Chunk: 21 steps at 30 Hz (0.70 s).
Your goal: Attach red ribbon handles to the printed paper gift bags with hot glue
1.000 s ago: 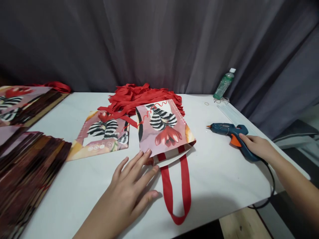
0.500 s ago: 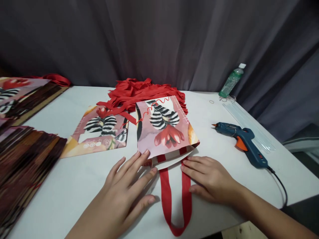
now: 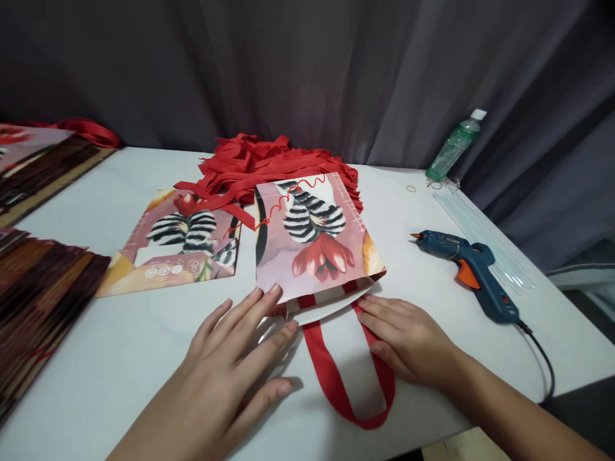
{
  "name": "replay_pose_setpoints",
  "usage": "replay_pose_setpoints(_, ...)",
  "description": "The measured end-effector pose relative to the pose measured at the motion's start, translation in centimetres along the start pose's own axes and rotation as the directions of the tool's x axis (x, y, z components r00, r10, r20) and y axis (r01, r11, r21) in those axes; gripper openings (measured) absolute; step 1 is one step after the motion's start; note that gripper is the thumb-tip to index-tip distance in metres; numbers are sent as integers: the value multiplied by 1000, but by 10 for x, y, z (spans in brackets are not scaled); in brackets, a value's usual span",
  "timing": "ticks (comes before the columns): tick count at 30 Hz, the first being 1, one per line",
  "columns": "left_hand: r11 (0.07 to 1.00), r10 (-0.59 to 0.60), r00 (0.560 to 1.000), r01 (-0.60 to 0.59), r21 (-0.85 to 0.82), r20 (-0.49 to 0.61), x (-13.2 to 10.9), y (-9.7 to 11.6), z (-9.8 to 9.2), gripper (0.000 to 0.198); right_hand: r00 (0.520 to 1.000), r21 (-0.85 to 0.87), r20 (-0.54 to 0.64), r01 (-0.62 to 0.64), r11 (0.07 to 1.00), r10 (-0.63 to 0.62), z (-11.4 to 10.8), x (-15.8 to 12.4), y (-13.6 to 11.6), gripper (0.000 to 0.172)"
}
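Observation:
A flat printed paper bag (image 3: 312,240) with a zebra-striped and red flower picture lies mid-table, its open mouth toward me. A red ribbon handle (image 3: 348,378) loops out of the mouth. My left hand (image 3: 235,358) lies flat with fingers spread, fingertips on the bag's near left corner. My right hand (image 3: 408,339) rests flat on the handle's right strap beside the bag mouth, fingers extended.
A second printed bag (image 3: 177,246) lies left of the first. A pile of red ribbon strips (image 3: 269,166) sits behind. Stacks of bags (image 3: 38,282) fill the left edge. A blue glue gun (image 3: 468,269), clear glue sticks (image 3: 480,237) and a green bottle (image 3: 454,146) lie right.
My right hand left the glue gun and came to rest on the handle's right strap. The handle loop has shifted and spread rightward. My left hand stayed on the bag.

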<state>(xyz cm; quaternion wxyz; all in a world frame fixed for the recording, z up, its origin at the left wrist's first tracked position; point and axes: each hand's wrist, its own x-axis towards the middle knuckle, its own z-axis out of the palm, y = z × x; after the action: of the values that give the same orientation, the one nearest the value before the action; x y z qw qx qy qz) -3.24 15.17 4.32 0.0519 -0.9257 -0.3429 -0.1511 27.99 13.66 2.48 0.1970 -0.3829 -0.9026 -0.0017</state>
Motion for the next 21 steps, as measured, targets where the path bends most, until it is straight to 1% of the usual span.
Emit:
replay_pose_setpoints(5, 1000, -21, 1000, 21, -24, 5, 0, 1, -1, 45, 1000, 9, 11, -19, 1000, 19, 2, -2, 0, 40)
replay_pose_setpoints(10, 1000, -26, 1000, 26, -13, 9, 0, 3, -1, 44, 1000, 29, 20, -8, 1000, 7, 3, -3, 0, 40)
replay_pose_setpoints(15, 998, -41, 999, 41, -50, 2, 0, 3, 0, 43, 1000, 14, 21, -7, 1000, 6, 4, -4, 1, 40)
replay_pose_setpoints(19, 997, -48, 999, 48, -55, 4, -1, 4, 1, 43, 1000, 19, 5, 14, 1000, -14, -2, -3, 0, 38)
replay_pose_setpoints(21, 998, -44, 999, 44, -48, 5, 0, 4, 0, 43, 998, 77, 18, 53, 996, -55, -9, 2, -4, 37)
